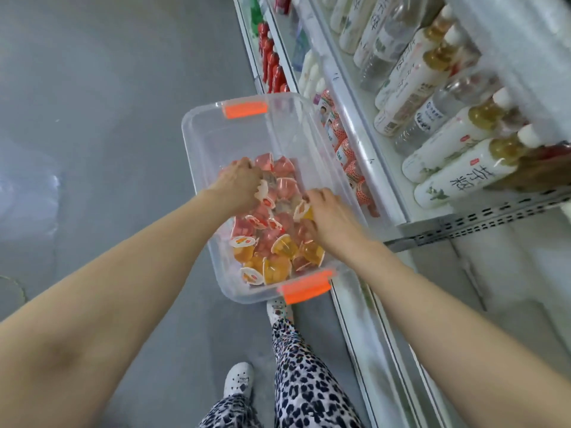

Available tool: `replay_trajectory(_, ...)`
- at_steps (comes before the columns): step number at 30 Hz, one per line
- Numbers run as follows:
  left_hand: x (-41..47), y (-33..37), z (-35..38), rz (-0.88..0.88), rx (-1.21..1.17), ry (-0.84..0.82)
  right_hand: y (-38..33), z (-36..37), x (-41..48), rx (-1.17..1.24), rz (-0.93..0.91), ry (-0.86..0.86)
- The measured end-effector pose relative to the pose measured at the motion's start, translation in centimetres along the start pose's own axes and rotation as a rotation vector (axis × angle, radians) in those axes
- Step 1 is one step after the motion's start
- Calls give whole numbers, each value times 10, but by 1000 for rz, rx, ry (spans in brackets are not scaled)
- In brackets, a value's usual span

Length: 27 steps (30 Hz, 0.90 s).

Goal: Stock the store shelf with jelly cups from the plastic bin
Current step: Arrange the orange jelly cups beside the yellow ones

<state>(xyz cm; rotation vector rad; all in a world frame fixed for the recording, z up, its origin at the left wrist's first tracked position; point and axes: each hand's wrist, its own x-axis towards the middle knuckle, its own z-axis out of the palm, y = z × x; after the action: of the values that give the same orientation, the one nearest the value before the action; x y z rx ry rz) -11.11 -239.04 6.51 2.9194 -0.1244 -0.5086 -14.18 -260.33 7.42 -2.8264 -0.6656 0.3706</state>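
A clear plastic bin [213,140] with orange latches stands on the grey floor beside the shelf. Its near half holds a pile of several jelly cups [275,245], pink ones and orange ones. Both hands reach down into the pile. My left hand [239,183] has its fingers curled round a cup with a white lid at the pile's far left. My right hand [329,216] has its fingers curled over an orange cup at the right side of the pile. The store shelf [370,168] runs along the right, just past the bin.
Rows of white-labelled drink bottles [457,143] lie on the upper shelf at right. Strawberry-printed packs [349,159] and red bottles [272,63] fill the lower shelf. My leopard-print legs and white shoes [238,379] stand just behind the bin. Grey floor spreads to the left.
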Motion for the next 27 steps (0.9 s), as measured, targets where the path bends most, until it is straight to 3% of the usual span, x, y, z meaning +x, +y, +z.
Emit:
replay_trajectory(8,-105,53,-48,212,-173,228,-16,-53,-137,161,199,351)
replay_trajectory(13,-149,119,-56,472,-209,261,-11,-69,-240,203,386,527)
replay_trajectory(20,-214,271,-57,810,-183,234,12,-97,-409,141,586,769)
replay_trajectory(27,-291,414,-70,1124,-256,320,37,-138,-555,20,668,938)
